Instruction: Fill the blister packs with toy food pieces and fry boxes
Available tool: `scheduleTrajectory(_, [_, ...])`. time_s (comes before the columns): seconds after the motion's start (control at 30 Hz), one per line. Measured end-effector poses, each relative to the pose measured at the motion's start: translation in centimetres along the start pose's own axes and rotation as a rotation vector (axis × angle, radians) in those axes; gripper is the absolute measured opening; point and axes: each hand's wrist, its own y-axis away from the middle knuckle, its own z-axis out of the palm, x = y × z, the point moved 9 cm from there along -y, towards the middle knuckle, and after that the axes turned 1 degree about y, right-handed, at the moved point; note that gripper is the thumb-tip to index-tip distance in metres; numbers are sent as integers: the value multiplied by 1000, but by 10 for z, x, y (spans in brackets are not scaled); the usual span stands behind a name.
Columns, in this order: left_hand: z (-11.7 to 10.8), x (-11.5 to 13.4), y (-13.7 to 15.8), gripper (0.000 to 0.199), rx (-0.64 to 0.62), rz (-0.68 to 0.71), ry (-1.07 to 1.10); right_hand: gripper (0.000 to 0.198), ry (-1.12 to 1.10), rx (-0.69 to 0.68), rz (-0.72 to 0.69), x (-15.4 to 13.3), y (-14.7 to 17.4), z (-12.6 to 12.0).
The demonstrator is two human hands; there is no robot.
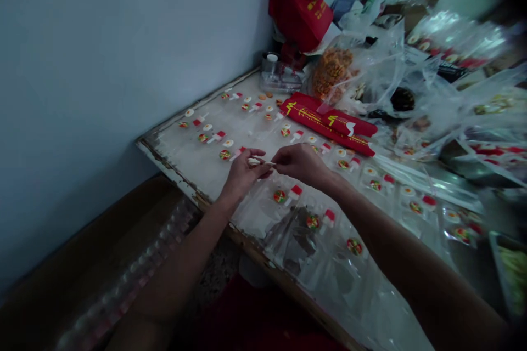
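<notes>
In the head view, both your hands are raised just over the middle of the table point(177, 148), with their fingertips almost meeting. Your left hand point(242, 174) has its fingers curled in, clamped on a few small white pieces point(254, 162). Your right hand point(302, 162) has its thumb and forefinger pinched together on the tip of one white piece, right beside your left fingertips; the piece is too small and blurred to make out its shape.

Clear plastic bags point(333, 263) lie flat on the table around and below your hands, and small pieces sit on them in rows. Just under your right wrist and forearm, you have a round red, green and yellow piece point(279, 196) beside a red-and-white piece point(295, 193). Another such pair lies nearer to you, and then a round piece by itself. Beyond your hands, the rows include white pieces with yellow middles point(312, 139) next to the round and red-and-white ones.

Farther back, a red printed wrapper point(327, 123) lies across the table, near a bag of orange bits point(332, 68) and a clear plastic box point(282, 79). A red bag point(302, 11) is up against the wall point(102, 66). On your right, crumpled clear bags are heaped up, and a tray point(497, 244) of pale pieces stands at the edge of view.
</notes>
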Motion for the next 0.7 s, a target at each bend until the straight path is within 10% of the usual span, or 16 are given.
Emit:
scheduleTrajectory(0.2, [4, -9, -3, 18, -50, -244, 260, 17, 369, 13, -288, 10, 50, 4])
scheduleTrajectory(0.43, [-3, -10, -7, 17, -63, -201, 220, 23, 666, -30, -537, -3, 57, 35])
scheduleTrajectory(0.57, [4, -10, -8, 28, -46, -99, 30, 33, 650, -201, -421, 1, 58, 37])
scheduleTrajectory(0.7, [12, -6, -11, 33, -14, -51, -77, 33, 288, -83, -72, 26, 54, 9])
